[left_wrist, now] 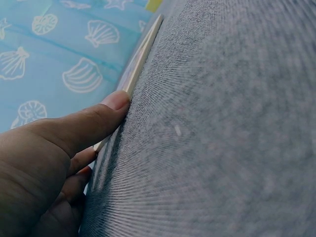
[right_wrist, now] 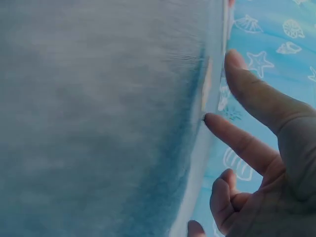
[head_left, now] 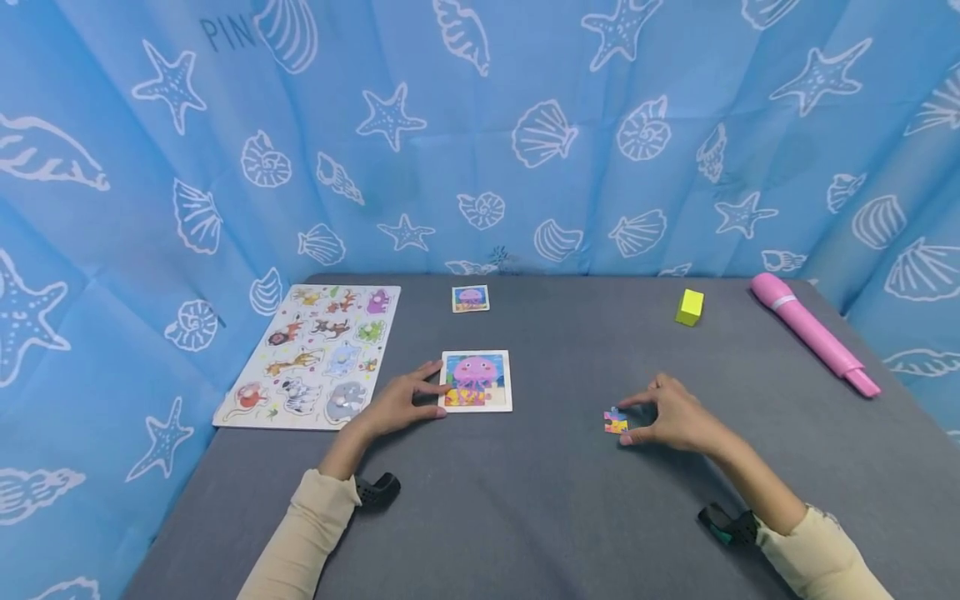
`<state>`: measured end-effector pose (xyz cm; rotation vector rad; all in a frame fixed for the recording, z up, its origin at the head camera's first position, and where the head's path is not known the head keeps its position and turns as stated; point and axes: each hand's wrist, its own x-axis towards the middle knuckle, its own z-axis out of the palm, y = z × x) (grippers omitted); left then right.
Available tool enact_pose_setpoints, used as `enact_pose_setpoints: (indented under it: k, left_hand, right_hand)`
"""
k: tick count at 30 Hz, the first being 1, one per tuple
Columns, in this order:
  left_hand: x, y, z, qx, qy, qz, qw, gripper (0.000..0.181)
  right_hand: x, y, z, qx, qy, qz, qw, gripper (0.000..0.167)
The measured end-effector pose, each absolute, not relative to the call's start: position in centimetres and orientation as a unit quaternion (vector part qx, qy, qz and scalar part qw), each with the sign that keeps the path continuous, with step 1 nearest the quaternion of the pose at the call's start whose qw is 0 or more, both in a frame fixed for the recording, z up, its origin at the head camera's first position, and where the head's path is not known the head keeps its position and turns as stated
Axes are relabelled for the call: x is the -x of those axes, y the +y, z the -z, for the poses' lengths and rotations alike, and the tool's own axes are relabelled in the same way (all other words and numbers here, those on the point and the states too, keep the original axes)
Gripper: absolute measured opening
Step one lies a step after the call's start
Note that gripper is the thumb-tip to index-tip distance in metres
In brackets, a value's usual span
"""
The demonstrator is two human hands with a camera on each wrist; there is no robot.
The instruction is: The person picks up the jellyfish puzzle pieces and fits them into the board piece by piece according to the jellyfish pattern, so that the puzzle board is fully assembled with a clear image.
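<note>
A square jigsaw puzzle [head_left: 477, 367] with a pink jellyfish lies in a pale frame, a bare patch at its lower right. My left hand [head_left: 405, 402] grips the frame's left edge, fingers at the top and side, thumb at the lower corner; the left wrist view shows the thumb [left_wrist: 116, 100] against the rim. Farther right, small joined jigsaw pieces [head_left: 617, 421] lie flat on the cloth. My right hand [head_left: 675, 417] holds them between index finger and thumb. In the right wrist view their pale edge [right_wrist: 206, 84] lies between these two fingertips.
A small jellyfish picture card [head_left: 470, 299] lies behind the puzzle. An animal puzzle board [head_left: 315, 354] is at the left. A yellow-green block [head_left: 690, 307] and a pink wand-shaped object [head_left: 813, 333] lie at the back right. Grey cloth [head_left: 540, 508] covers the table; a blue shell-print curtain [head_left: 480, 150] surrounds it.
</note>
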<state>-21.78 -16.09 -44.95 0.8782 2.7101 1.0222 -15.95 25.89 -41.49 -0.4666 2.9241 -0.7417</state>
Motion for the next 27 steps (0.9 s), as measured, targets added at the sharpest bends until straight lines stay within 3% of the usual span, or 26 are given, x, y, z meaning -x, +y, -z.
enact_pose_setpoints:
  k: [13,27]
  left_hand:
    - [22.0,-16.1,45.1,-0.296,0.891,-0.339,0.057,0.046]
    - [21.8,-16.1,44.9,-0.290,0.891,-0.343,0.067,0.045]
  right_hand:
    - [15.7,26.4,42.5,0.163,0.943,0.285,0.045,0.029]
    - [16.9,24.7,41.7,0.183,0.943,0.275,0.037,0.022]
